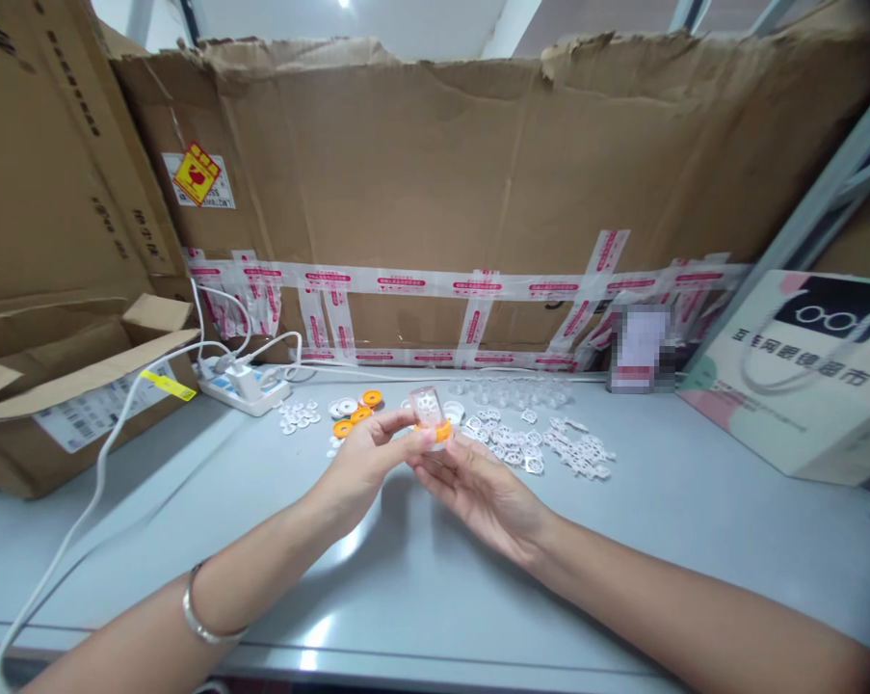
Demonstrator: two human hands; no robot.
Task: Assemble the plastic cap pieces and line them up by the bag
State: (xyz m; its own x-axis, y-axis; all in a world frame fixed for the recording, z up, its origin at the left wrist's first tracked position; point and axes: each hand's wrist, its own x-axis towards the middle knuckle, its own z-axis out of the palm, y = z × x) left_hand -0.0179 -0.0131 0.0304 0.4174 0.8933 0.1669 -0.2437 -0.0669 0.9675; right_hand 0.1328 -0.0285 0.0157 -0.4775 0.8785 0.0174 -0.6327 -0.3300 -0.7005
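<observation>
Between my hands, above the table, is a small clear plastic container [427, 407] with an orange ring near its bottom and white parts inside. My left hand [381, 448] pinches it from the left, thumb at the orange ring. From below and the right, the fingers of my right hand [488, 487] close on its base. Behind it lie orange and white round caps [362, 414], partly hidden by my left hand. White flat plastic pieces [511, 439] spread out to the right of the container, with more white pieces [577, 451] beside them. Clear plastic cups [514, 392] stand behind these.
Small white parts [299, 416] lie near a power strip [247, 386] with plugged-in cables. An open cardboard box [80, 386] stands at left, a white cable trailing past it. A paper bag [796, 386] stands right. Large cardboard [420, 173] walls the back of the grey table [550, 598].
</observation>
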